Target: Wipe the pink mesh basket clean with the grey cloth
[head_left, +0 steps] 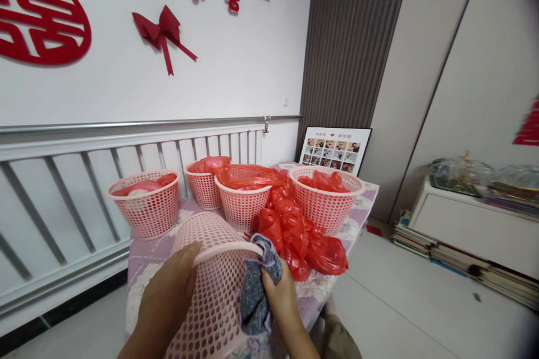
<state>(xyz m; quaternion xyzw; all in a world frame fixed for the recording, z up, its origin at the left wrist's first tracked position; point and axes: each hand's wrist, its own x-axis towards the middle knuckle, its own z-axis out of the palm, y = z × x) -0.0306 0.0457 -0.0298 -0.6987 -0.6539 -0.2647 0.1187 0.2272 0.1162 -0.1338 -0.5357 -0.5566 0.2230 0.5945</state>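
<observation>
A pink plastic mesh basket (210,286) lies tilted toward me at the near edge of a small table (362,202). My left hand (168,291) is closed on its rim and outer left side. My right hand (282,297) is closed on a grey cloth (256,291), which is pressed against the basket's right side near the rim. Loose red plastic bags (303,235) are heaped on the table just beyond my right hand.
Several more pink baskets (147,207) holding red bags stand along the table's back, by a white railing (84,179). A photo frame (334,151) leans at the far corner. A low white cabinet (471,219) and stacked books (463,263) are at the right.
</observation>
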